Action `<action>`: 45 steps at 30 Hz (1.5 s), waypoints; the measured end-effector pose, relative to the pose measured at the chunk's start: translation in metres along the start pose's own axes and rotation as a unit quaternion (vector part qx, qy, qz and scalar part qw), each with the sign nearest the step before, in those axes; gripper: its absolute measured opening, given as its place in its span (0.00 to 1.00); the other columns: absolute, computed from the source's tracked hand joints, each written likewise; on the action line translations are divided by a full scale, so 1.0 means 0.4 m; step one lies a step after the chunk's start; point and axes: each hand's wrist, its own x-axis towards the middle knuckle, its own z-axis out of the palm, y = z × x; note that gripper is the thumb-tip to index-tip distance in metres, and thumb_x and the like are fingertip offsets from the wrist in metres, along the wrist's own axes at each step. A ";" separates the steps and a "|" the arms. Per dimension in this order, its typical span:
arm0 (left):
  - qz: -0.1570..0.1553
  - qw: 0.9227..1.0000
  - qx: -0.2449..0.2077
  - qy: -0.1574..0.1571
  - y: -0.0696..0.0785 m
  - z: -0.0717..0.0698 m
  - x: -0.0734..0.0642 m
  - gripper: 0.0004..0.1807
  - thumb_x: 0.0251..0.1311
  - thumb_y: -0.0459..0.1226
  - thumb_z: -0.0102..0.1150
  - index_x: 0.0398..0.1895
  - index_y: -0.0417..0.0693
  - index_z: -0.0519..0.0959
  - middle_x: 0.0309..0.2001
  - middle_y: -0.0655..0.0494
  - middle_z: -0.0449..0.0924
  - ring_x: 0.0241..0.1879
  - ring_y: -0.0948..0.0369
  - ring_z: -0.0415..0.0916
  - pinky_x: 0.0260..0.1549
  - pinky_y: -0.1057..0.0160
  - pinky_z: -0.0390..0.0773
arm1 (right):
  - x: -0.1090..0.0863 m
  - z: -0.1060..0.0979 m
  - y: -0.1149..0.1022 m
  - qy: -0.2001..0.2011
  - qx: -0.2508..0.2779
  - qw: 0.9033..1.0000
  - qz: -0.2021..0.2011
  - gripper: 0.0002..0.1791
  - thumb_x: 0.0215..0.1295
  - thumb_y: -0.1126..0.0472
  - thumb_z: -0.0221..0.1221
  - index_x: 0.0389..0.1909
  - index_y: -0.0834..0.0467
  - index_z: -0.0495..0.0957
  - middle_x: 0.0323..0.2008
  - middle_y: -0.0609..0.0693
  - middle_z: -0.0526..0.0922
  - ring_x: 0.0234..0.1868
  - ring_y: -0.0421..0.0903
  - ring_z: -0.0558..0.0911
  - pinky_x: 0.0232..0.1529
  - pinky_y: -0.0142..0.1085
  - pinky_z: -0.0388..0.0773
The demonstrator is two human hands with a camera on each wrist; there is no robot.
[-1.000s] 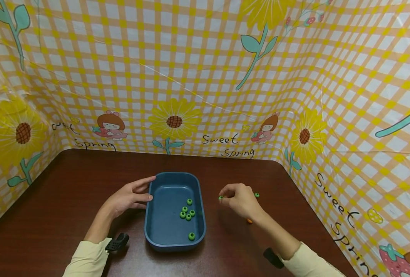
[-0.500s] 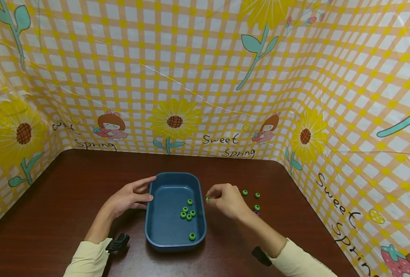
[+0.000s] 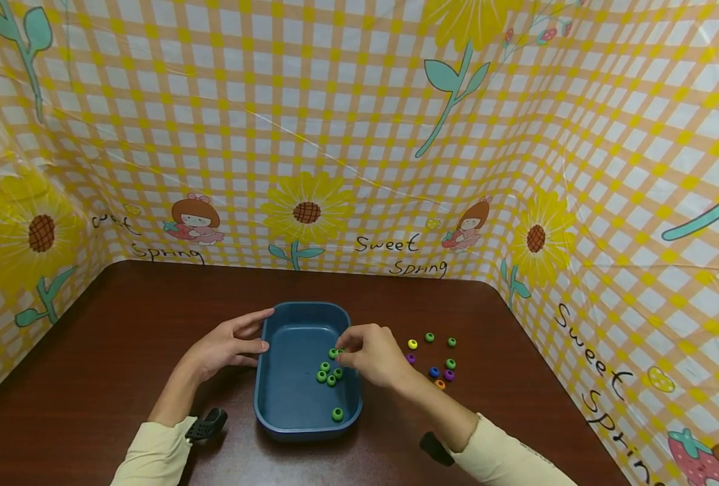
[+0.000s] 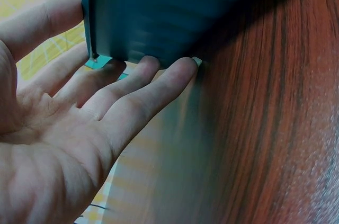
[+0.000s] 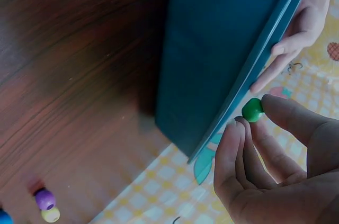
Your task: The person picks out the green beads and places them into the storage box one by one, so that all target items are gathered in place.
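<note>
A blue rectangular bin (image 3: 292, 405) stands on the table, with several round green beads (image 3: 321, 376) on its floor, mostly toward the right side. My left hand (image 3: 221, 349) rests against the bin's left side, fingers extended; in the left wrist view its fingertips (image 4: 183, 70) touch the outer wall. Over the bin's right rim reaches my right hand (image 3: 373, 354). Between thumb and fingers it pinches a green bead (image 5: 252, 109), which is above the rim in the right wrist view.
Right of the bin, loose beads lie on the dark wooden table (image 3: 171, 304): yellow (image 3: 412, 344), blue (image 3: 435, 372), orange (image 3: 439, 385), purple (image 3: 449, 375) and several green (image 3: 429, 337). A checked, flower-printed cloth (image 3: 359, 135) walls the table at the back and sides.
My right hand has carried the pinched green bead leftward from the table to above the bin, uncovering the loose beads behind it. My left hand and the bin have stayed in place.
</note>
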 end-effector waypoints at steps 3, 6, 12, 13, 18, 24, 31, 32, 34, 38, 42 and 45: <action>0.001 1.000 0.001 0.000 0.001 0.000 -0.001 0.40 0.69 0.31 0.60 0.81 0.45 0.54 0.78 0.34 0.54 0.63 0.39 0.76 0.50 0.48 0.85 | 0.002 0.009 -0.009 -0.008 0.003 1.000 -0.010 0.03 0.61 0.65 0.68 0.36 0.59 0.87 0.27 0.47 0.86 0.28 0.39 0.81 0.27 0.31 0.78; 0.002 1.000 0.001 -0.002 0.001 0.000 -0.002 0.40 0.69 0.31 0.60 0.81 0.45 0.54 0.78 0.34 0.54 0.63 0.39 0.75 0.50 0.48 0.85 | 0.002 0.018 -0.015 -0.018 0.004 1.000 -0.015 0.03 0.62 0.66 0.67 0.36 0.59 0.87 0.27 0.48 0.87 0.28 0.39 0.81 0.27 0.31 0.78; 0.000 1.000 0.001 0.000 0.000 0.001 -0.002 0.40 0.69 0.31 0.60 0.81 0.45 0.54 0.78 0.34 0.54 0.63 0.39 0.76 0.50 0.47 0.85 | 0.003 0.038 -0.021 -0.032 0.003 0.999 -0.011 0.03 0.61 0.65 0.68 0.36 0.58 0.87 0.26 0.47 0.86 0.27 0.38 0.79 0.25 0.31 0.76; 0.000 1.000 0.001 0.000 0.000 0.001 -0.002 0.40 0.69 0.31 0.60 0.81 0.45 0.54 0.78 0.34 0.53 0.63 0.39 0.75 0.50 0.47 0.85 | 0.003 0.041 -0.022 -0.033 0.002 0.999 -0.012 0.03 0.61 0.65 0.67 0.36 0.58 0.87 0.26 0.47 0.85 0.27 0.38 0.79 0.25 0.31 0.76; 0.002 1.000 0.000 -0.001 0.001 0.002 -0.002 0.40 0.69 0.31 0.60 0.81 0.45 0.54 0.78 0.34 0.52 0.64 0.38 0.74 0.51 0.47 0.84 | 0.003 0.056 -0.029 -0.036 0.006 0.999 -0.016 0.03 0.60 0.65 0.68 0.35 0.58 0.87 0.25 0.47 0.85 0.25 0.37 0.79 0.24 0.31 0.75; 0.000 1.000 -0.002 -0.004 0.000 0.000 -0.001 0.41 0.69 0.31 0.60 0.81 0.45 0.54 0.78 0.35 0.52 0.66 0.37 0.72 0.51 0.47 0.84 | 0.002 0.072 -0.029 -0.040 -0.005 0.999 -0.018 0.02 0.60 0.65 0.69 0.34 0.58 0.87 0.25 0.47 0.85 0.26 0.36 0.79 0.26 0.30 0.76; 0.001 1.000 -0.001 -0.005 -0.001 0.000 -0.002 0.42 0.68 0.33 0.62 0.81 0.45 0.53 0.79 0.35 0.51 0.66 0.37 0.71 0.51 0.47 0.84 | -0.002 0.080 -0.025 -0.045 -0.016 0.998 -0.030 0.02 0.59 0.65 0.69 0.33 0.59 0.87 0.25 0.47 0.85 0.25 0.34 0.77 0.25 0.29 0.75; 0.000 1.000 -0.001 -0.005 -0.001 0.000 -0.002 0.41 0.68 0.32 0.61 0.81 0.45 0.53 0.79 0.35 0.51 0.66 0.37 0.71 0.51 0.47 0.84 | -0.002 0.081 -0.024 -0.046 -0.016 0.998 -0.031 0.02 0.59 0.65 0.69 0.33 0.59 0.87 0.25 0.47 0.85 0.25 0.34 0.77 0.25 0.29 0.75; 0.000 1.000 -0.002 -0.004 -0.001 0.000 -0.002 0.41 0.68 0.32 0.61 0.81 0.45 0.53 0.79 0.35 0.51 0.66 0.37 0.71 0.51 0.47 0.84 | -0.004 0.080 -0.024 -0.047 -0.014 0.998 -0.034 0.02 0.59 0.65 0.69 0.33 0.59 0.87 0.25 0.47 0.85 0.25 0.34 0.77 0.25 0.29 0.75; 0.001 1.000 -0.002 -0.004 0.000 0.001 -0.003 0.40 0.69 0.31 0.59 0.81 0.45 0.53 0.78 0.34 0.52 0.66 0.37 0.72 0.51 0.47 0.84 | -0.008 0.074 -0.025 -0.047 -0.013 0.998 -0.036 0.03 0.59 0.65 0.69 0.33 0.59 0.87 0.25 0.47 0.85 0.25 0.34 0.77 0.25 0.29 0.75; 0.002 1.000 0.000 -0.004 0.001 0.001 -0.003 0.40 0.69 0.31 0.60 0.81 0.45 0.54 0.78 0.34 0.53 0.65 0.37 0.72 0.51 0.47 0.84 | -0.011 0.068 -0.026 -0.046 -0.008 0.998 -0.036 0.03 0.59 0.66 0.69 0.34 0.60 0.87 0.26 0.48 0.85 0.25 0.35 0.77 0.25 0.29 0.75; 0.002 1.000 0.000 -0.004 0.001 0.000 -0.003 0.42 0.68 0.33 0.62 0.81 0.45 0.54 0.78 0.34 0.53 0.65 0.38 0.73 0.51 0.47 0.85 | -0.013 0.064 -0.027 -0.047 -0.005 0.998 -0.038 0.03 0.59 0.65 0.69 0.34 0.61 0.87 0.26 0.48 0.85 0.26 0.38 0.78 0.25 0.30 0.74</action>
